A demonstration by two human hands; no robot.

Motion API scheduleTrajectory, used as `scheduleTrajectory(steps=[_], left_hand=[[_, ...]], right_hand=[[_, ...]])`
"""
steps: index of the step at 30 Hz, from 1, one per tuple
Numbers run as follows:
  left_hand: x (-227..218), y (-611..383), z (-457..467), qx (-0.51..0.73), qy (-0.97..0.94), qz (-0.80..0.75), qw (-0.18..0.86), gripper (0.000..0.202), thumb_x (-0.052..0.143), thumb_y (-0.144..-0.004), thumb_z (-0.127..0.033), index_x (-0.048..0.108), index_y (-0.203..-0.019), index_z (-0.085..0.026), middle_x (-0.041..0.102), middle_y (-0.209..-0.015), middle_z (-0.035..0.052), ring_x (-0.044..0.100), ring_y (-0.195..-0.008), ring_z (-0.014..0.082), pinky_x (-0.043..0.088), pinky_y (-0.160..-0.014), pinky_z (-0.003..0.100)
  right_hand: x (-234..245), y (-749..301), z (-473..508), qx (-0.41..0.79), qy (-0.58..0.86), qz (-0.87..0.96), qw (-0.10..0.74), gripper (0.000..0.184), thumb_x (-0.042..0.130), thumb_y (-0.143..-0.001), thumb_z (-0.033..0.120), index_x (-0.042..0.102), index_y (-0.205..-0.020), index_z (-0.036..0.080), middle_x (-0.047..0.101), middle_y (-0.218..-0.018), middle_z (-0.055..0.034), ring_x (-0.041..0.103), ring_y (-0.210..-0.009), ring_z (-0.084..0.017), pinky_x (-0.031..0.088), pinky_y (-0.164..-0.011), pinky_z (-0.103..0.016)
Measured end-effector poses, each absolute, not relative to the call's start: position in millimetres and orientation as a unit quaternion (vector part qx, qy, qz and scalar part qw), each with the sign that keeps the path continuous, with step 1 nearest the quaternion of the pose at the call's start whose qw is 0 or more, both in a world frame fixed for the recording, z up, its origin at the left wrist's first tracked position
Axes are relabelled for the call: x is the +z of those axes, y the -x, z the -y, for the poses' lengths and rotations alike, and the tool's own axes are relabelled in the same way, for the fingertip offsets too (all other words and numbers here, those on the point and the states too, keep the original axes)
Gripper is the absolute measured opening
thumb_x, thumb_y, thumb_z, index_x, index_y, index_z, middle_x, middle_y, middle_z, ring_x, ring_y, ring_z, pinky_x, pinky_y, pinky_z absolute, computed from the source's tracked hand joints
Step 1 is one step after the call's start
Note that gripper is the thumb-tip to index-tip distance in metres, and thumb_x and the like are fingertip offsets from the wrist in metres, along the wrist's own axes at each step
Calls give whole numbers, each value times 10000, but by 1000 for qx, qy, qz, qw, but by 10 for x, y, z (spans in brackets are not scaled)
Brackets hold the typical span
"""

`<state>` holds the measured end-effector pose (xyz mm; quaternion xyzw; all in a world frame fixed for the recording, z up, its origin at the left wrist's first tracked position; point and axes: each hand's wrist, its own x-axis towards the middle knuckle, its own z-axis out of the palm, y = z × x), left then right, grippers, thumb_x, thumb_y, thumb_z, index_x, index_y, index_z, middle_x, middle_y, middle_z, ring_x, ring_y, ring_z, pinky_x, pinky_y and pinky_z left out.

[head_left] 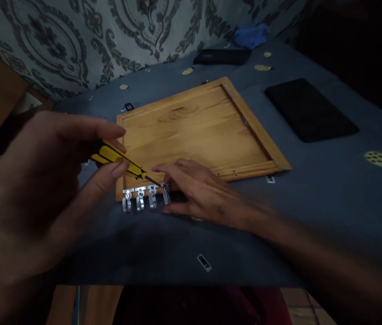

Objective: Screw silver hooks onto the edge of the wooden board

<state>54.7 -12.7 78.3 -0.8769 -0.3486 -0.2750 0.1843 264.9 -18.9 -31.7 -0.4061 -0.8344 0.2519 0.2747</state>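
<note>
My left hand grips a yellow-and-black screwdriver between thumb and fingers, its tip pointing down at the rightmost metal hook. My right hand pinches and steadies that hook against the near edge of a wooden board. Three more silver hooks hang in a row along the same edge, to the left. The board lies flat on a dark blue cloth.
A black flat tablet-like object lies to the right of the board. Farther back are a dark rectangular case and a blue crumpled cloth. A patterned wall hanging rises behind. Small black tags lie on the cloth.
</note>
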Motion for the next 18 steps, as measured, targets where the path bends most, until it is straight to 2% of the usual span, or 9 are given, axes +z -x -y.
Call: scheduleTrajectory(steps=[2,3,4,8,14,18], left_hand=[[783,-547,119,-286,853,436,-21,243,581,-962,-342,611,-1196,-285,712,-1131,-6,738,-951,227,702,-827,419],[782,-547,112,-293,842,444,-91,241,642,-928,-337,640,-1166,-296,724,-1117,7,736,-933,237,692,-825,446],[781,-547,104,-304,842,433,-110,233,681,-904,-321,665,-1136,-307,735,-1090,12,733,-891,236,682,-795,458],[771,-552,77,-321,854,397,-104,251,710,-890,-271,684,-1125,-354,743,-1050,-8,715,-826,222,640,-743,466],[743,-562,51,-325,865,371,-94,278,728,-874,-252,698,-1135,-342,740,-992,-3,704,-756,215,600,-642,444],[740,-557,50,-320,866,374,-87,297,717,-877,-241,692,-1145,-364,742,-990,-9,700,-760,223,593,-654,462]], right_hand=[[-330,-2654,182,253,405,834,276,616,816,-837,333,513,-1358,207,646,-1074,-89,625,-1020,-277,546,-878,-445],[-334,-2655,179,255,404,834,275,612,815,-837,332,513,-1355,211,642,-1084,-91,623,-1028,-278,546,-886,-450],[-336,-2656,176,257,404,834,275,607,815,-835,332,514,-1349,215,638,-1089,-91,622,-1030,-279,546,-888,-453],[-333,-2654,169,258,401,835,275,583,807,-842,336,515,-1333,216,632,-1098,-94,618,-1028,-283,545,-884,-455],[-349,-2659,174,248,390,840,283,628,806,-846,319,485,-1373,205,635,-1109,-94,612,-1053,-282,540,-898,-444],[-375,-2660,170,246,388,840,289,649,807,-847,348,473,-1387,212,629,-1110,-92,611,-1048,-279,543,-896,-446]])
